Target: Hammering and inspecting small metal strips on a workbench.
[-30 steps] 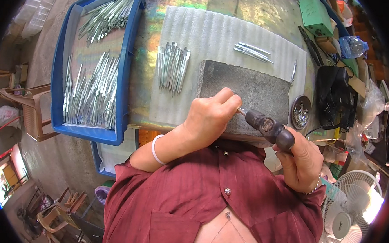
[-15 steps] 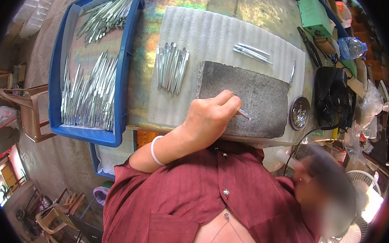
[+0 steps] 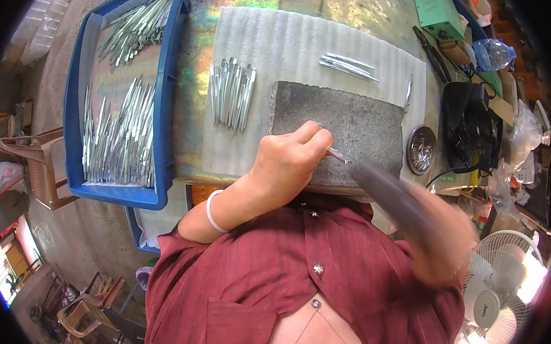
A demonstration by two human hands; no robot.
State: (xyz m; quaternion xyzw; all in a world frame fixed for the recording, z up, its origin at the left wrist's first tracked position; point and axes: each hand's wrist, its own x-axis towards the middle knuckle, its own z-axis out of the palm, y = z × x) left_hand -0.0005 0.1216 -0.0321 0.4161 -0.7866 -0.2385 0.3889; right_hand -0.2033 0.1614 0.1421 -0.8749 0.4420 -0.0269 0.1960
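Observation:
My left hand [image 3: 295,154] is closed in a pinch over a dark stone block [image 3: 329,103]. From its fingers juts the tip of a thin metal piece [image 3: 338,156], low over the block; the rest is hidden in the grip. To the right, my right hand [image 3: 450,234] is smeared by motion around a long dark tool [image 3: 389,193]. That tool's end comes near the metal tip, and blur hides its exact kind. Left of the block lies a row of slim silvery metal strips [image 3: 231,98]. A few more strips [image 3: 348,67] rest beyond it on white foam [image 3: 282,41].
A blue tray [image 3: 171,85] at left holds two heaps of similar strips. Right of the block are a round dish [image 3: 421,150] of small shiny bits, a black device [image 3: 471,123], black-handled pliers [image 3: 432,55], a green box [image 3: 438,17] and a plastic bottle [image 3: 493,54].
My right hand has swung the dark tool up and leftward, from beside my body to over the block's right part. My left hand keeps its pinch; the view has shifted slightly.

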